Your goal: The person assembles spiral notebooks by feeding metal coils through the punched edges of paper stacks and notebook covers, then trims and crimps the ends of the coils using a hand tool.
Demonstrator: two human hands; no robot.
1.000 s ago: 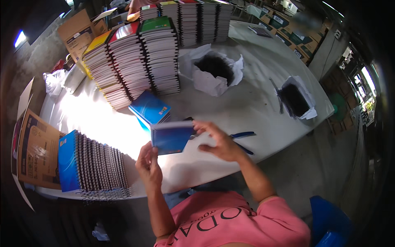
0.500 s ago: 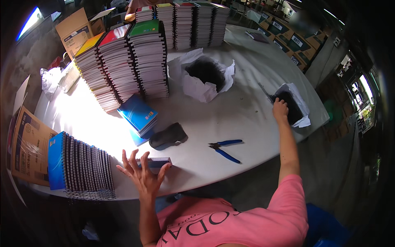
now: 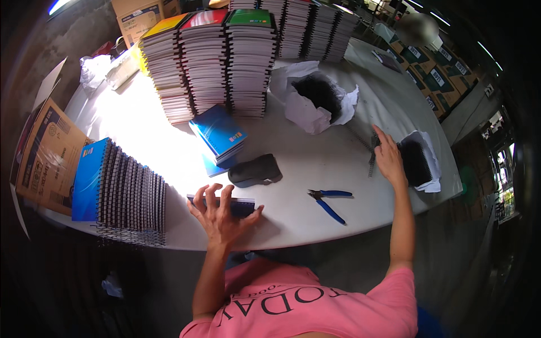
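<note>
Near the table's front edge, my left hand (image 3: pixel 221 218) curves over a dark blue notebook (image 3: pixel 242 207), fingers on its far side and thumb by its right end. My right hand (image 3: pixel 389 158) pinches a thin black spiral binding coil (image 3: pixel 371 160), which hangs off the fingertips; its fingers partly hide it. Beside that hand, white paper wrapping (image 3: pixel 434 169) surrounds a bundle of black coils (image 3: pixel 415 163). Blue-handled cutting pliers (image 3: pixel 329 204) lie open between my hands. A black pouch-like object (image 3: pixel 255 170) rests beyond the left hand, against a small stack of blue notebooks (image 3: pixel 218 132).
Tall stacks of spiral notebooks (image 3: pixel 205 67) rise at the back. A row of blue spiral notebooks (image 3: pixel 132 194) stands at the left, beside an open carton (image 3: pixel 51 158). Another paper-wrapped coil bundle (image 3: pixel 318 104) sits mid-table. Cartons (image 3: pixel 434 73) are piled at far right.
My right hand has come left from the wrapped coil bundle with a black coil in its fingers. My left hand has lowered onto the notebook. The view has shifted.
</note>
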